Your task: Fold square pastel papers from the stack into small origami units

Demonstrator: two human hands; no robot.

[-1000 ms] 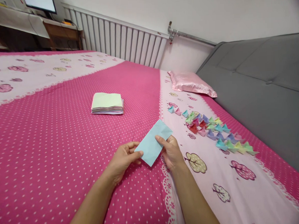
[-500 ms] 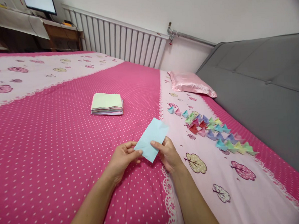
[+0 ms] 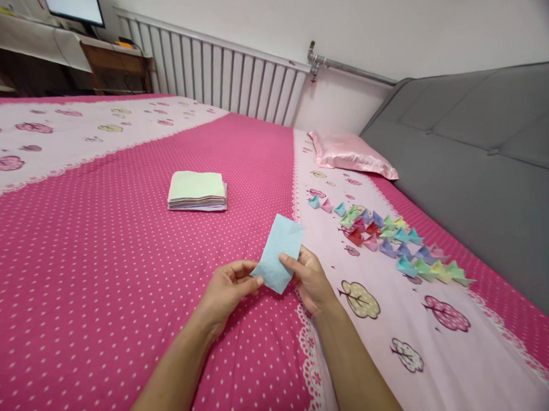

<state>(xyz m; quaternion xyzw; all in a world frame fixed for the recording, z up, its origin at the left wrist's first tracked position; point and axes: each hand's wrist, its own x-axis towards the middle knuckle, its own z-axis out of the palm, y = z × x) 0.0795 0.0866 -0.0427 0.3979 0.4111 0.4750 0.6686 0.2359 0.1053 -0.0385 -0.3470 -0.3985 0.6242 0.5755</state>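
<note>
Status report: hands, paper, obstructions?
Left hand pinching blue paper at left corner. Right hand gripping its right side. Paper slightly bent. Folded boats off right, not in the way.

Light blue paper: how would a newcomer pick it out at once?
Start at the pink bedspread and find the left hand and right hand. Between them they grip the light blue paper. Unlike the folded paper boats to the right and the green-topped stack farther back, it alone is held.
</note>
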